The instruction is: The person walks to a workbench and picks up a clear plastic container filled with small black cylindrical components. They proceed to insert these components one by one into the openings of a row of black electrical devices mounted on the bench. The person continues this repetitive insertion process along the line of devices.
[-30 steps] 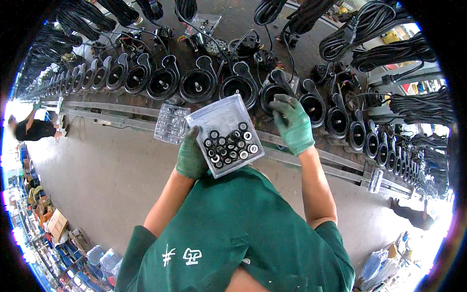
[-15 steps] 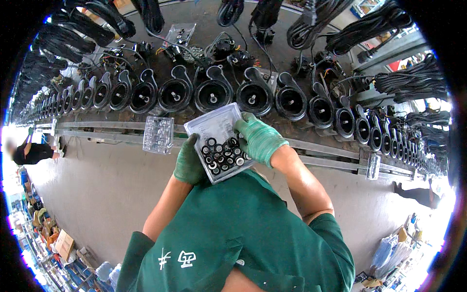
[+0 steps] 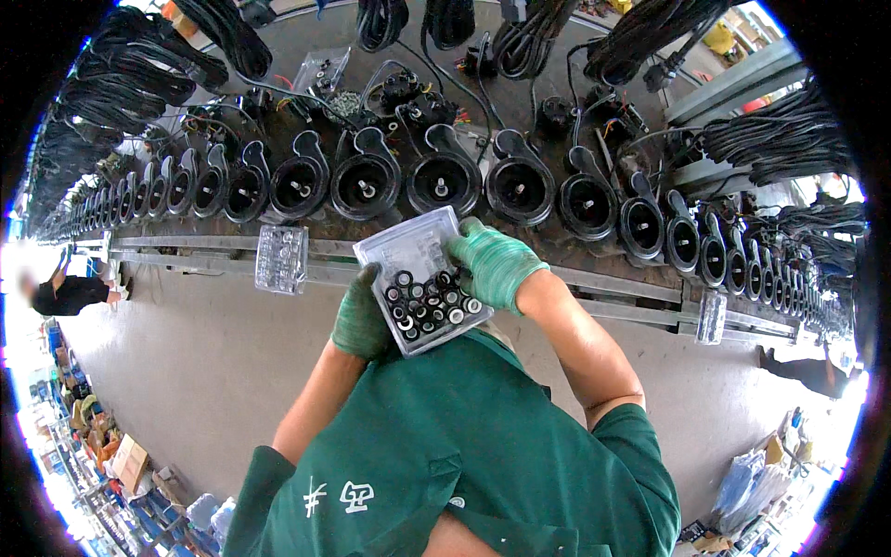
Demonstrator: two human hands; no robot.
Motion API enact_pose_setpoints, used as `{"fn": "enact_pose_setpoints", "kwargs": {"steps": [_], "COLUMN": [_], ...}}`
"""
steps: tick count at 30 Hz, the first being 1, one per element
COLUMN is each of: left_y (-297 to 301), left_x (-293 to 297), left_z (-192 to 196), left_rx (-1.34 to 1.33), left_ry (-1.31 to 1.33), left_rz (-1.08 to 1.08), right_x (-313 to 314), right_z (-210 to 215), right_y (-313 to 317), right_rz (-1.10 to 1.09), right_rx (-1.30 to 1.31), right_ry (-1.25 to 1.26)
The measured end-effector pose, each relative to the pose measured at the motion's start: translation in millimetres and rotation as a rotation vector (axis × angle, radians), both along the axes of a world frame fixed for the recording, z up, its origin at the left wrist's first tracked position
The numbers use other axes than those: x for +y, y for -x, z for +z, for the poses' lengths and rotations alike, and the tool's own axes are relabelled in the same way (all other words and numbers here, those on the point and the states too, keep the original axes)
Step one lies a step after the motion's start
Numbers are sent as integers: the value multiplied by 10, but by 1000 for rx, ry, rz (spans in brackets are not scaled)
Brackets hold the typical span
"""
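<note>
My left hand (image 3: pixel 360 317), in a green glove, holds a clear plastic box (image 3: pixel 412 252) from below and from its left side. The box is tilted and holds several small black and silver rings (image 3: pixel 429 302). My right hand (image 3: pixel 497 265), also gloved in green, rests over the box's right edge with its fingers reaching in among the rings. Just beyond the box runs a long row of round black housings (image 3: pixel 438 181) on the line.
A metal rail (image 3: pixel 613 297) runs along the near side of the line, with a second clear box (image 3: pixel 280 258) on it at the left. Bundles of black cable (image 3: pixel 784 139) hang behind the housings. Another person (image 3: pixel 65 292) stands at far left on the grey floor (image 3: pixel 186 371).
My right hand has come down from the row of housings onto the box and reaches into the rings. The view has shifted along the line, and the box sits closer to my chest.
</note>
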State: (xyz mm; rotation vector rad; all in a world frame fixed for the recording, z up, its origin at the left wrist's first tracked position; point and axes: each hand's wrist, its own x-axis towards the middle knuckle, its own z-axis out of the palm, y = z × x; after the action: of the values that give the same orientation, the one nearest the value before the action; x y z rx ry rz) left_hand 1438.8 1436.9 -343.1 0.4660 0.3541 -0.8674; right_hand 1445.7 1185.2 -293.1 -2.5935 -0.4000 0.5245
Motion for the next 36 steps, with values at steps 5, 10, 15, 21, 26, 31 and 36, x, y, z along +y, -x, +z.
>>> {"fn": "enact_pose_setpoints", "kwargs": {"steps": [5,10,15,21,26,31,36], "left_y": [146,130,51,-84,-189,-301,-411], "left_x": [-150,-184,-144,-56,160,258,269], "left_z": [-51,43,90,157,21,-99,-187], "left_rx": [10,13,-42,-81,-35,53,87], "left_ry": [17,-28,-2,-71,-1,79,168], "left_rz": [48,39,3,3,-3,-29,-77], "right_x": [-188,-416,-656,-880,-825,-692,-277], "right_z": [-146,-66,-307,-773,-722,-618,-235], "right_y": [169,148,-65,-292,-227,-33,19], "right_rz": [-33,-221,-642,-520,-447,-478,-441], "right_rx": [-226,-254,-751,-818,-707,-670,-611], "right_ry": [-219,-586,-485,70,87,80,-11]}}
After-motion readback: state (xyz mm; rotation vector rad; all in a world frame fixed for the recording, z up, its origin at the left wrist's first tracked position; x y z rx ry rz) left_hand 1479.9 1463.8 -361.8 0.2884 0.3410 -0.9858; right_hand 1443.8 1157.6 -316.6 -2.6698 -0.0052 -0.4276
